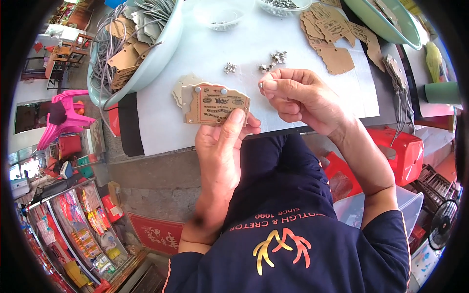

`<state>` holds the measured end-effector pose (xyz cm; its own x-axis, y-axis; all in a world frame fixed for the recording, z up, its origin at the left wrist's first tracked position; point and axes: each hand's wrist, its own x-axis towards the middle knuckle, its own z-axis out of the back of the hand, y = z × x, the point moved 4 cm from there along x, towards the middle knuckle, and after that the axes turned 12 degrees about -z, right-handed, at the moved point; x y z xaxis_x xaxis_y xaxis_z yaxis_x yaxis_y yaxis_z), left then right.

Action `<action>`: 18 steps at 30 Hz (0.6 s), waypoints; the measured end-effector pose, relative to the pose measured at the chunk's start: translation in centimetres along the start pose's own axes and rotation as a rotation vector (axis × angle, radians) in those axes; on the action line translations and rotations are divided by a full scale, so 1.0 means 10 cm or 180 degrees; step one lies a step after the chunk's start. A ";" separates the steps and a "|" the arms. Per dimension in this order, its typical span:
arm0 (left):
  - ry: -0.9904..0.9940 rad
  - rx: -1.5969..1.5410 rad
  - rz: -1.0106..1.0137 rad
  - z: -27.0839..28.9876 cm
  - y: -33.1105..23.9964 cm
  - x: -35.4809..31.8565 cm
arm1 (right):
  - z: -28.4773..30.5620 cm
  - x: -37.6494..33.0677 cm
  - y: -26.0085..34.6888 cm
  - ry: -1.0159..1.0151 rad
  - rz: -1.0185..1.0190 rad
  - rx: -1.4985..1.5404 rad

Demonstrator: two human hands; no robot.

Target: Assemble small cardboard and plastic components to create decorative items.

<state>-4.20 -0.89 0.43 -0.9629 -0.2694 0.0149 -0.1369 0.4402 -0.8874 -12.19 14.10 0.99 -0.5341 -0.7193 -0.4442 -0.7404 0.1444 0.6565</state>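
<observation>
My left hand (217, 146) grips a brown printed cardboard tag (215, 103), thumb on its face. Two round metal studs (223, 91) show near the tag's upper edge. Paler tags (181, 90) stick out behind it; whether they are held or lie on the table I cannot tell. To the right, my right hand (308, 95) is closed in a pinch on a small metal stud (261, 85), a little apart from the tag. Loose metal studs (229, 68) lie just beyond the tag, and another cluster of studs (278, 57) lies beyond my right fingers.
A pale green basin (163, 61) at the left holds tags and grey cords. Two clear bowls (229, 23) stand at the far edge. Brown tags (334, 58) lie at the right, near another green basin (414, 40). Corded tags (396, 78) hang over the table's right side.
</observation>
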 end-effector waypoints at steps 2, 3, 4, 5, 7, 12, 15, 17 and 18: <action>0.0075 -0.0076 -0.0010 -0.03 0.00 0.02 | -0.01 -0.04 -0.04 -0.0228 0.0079 -0.0210; 0.0105 -0.0111 -0.0024 -0.04 0.00 0.02 | -0.02 -0.06 -0.06 -0.0449 0.0154 -0.0439; 0.0099 -0.0097 -0.0026 -0.04 0.00 0.03 | -0.04 -0.08 -0.08 -0.0435 0.0152 -0.0432; 0.0084 -0.0107 -0.0049 -0.05 0.01 0.03 | -0.06 -0.12 -0.08 -0.0695 0.0284 -0.0852; 0.0070 -0.0113 -0.0071 -0.07 0.03 0.03 | -0.09 -0.17 -0.12 -0.0953 0.0419 -0.1267; 0.0075 0.0008 -0.0190 -0.08 0.05 0.01 | -0.17 -0.16 -0.25 -0.1001 0.1165 -0.1258; 0.0150 0.0213 -0.0256 -0.12 0.04 -0.01 | -0.14 -0.15 -0.31 -0.0982 0.1422 -0.1333; 0.0132 0.0256 -0.0303 -0.12 0.05 -0.02 | -0.13 -0.12 -0.32 -0.0942 0.1437 -0.1376; 0.0138 0.0281 -0.0353 -0.13 0.04 -0.02 | -0.14 -0.12 -0.32 -0.0991 0.1439 -0.1488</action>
<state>-4.34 0.46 0.67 -0.9525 -0.2740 0.1333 -0.2238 0.3322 -0.9163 -8.58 13.58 0.23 -0.8902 -0.4208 -0.1746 -0.2043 0.0261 0.9786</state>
